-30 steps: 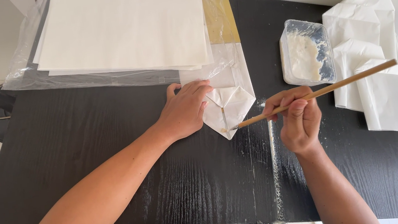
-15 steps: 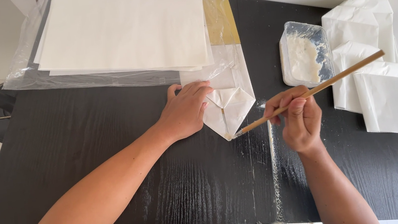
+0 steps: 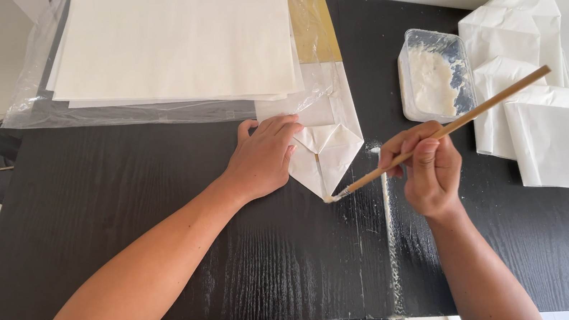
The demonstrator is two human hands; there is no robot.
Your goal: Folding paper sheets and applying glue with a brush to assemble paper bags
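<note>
Black table [image 3: 126,223]: left hand [image 3: 266,156] pins folded paper [image 3: 327,153]; right hand [image 3: 430,167] grips brush [image 3: 440,132].

Bright, even daylight, sharp focus, soft shadows, slight wide-angle edge distortion.

Clear plastic bag [image 3: 39,103] under the white sheet stack, far-left bench [image 3: 126,223] edge. Clear rectangular plastic tub [image 3: 433,76] with white paste, right of centre. No labels, signs, screens.

Black table [image 3: 126,223], paper stack [image 3: 176,39], paste tub [image 3: 433,76], folded bags [image 3: 535,107]
</note>
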